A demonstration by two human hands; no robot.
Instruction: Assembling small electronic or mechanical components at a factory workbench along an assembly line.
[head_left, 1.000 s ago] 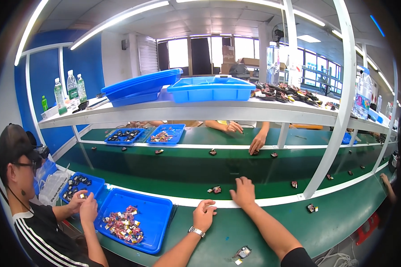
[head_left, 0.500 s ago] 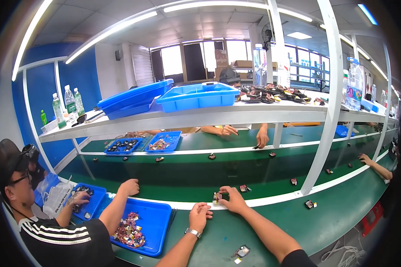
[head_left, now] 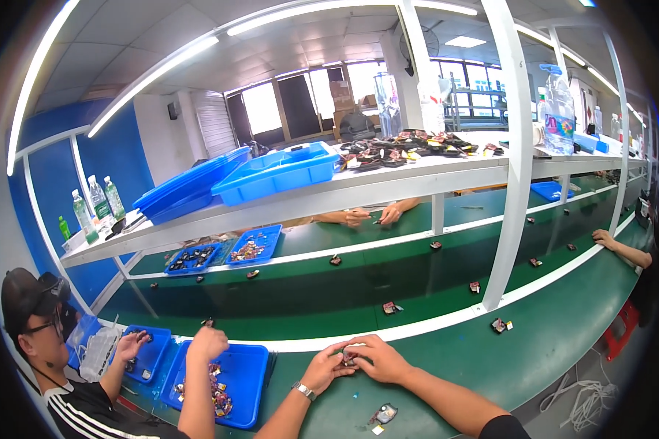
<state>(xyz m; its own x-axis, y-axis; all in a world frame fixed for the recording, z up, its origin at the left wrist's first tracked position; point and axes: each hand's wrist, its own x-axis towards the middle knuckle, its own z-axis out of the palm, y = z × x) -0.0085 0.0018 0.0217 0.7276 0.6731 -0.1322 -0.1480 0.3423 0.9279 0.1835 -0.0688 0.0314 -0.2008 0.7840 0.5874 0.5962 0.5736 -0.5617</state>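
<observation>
My left hand point(head_left: 325, 370), with a silver watch at its wrist, meets my right hand point(head_left: 381, 360) over the near green bench. Between their closed fingers is a small dark-and-reddish part point(head_left: 350, 359), mostly covered, so its exact kind does not show. Both hands grip it. Just below them on the bench lies a similar small part point(head_left: 386, 414) with a silvery face and a white tab. Left of my forearm stands a blue tray point(head_left: 252, 388) with a pile of small reddish and yellow parts.
A co-worker's hand point(head_left: 211, 342) hovers over that tray. Beyond the white rail, a green conveyor belt point(head_left: 344, 296) carries several small parts. A white post point(head_left: 516, 146) rises right of my hands; a shelf point(head_left: 447, 173) with trays and bottles spans above. Other people's hands work across the belt.
My right hand has brought the part back from the rail to my left hand, and both now hold it. The co-worker's hand has shifted, and my view has turned slightly.
</observation>
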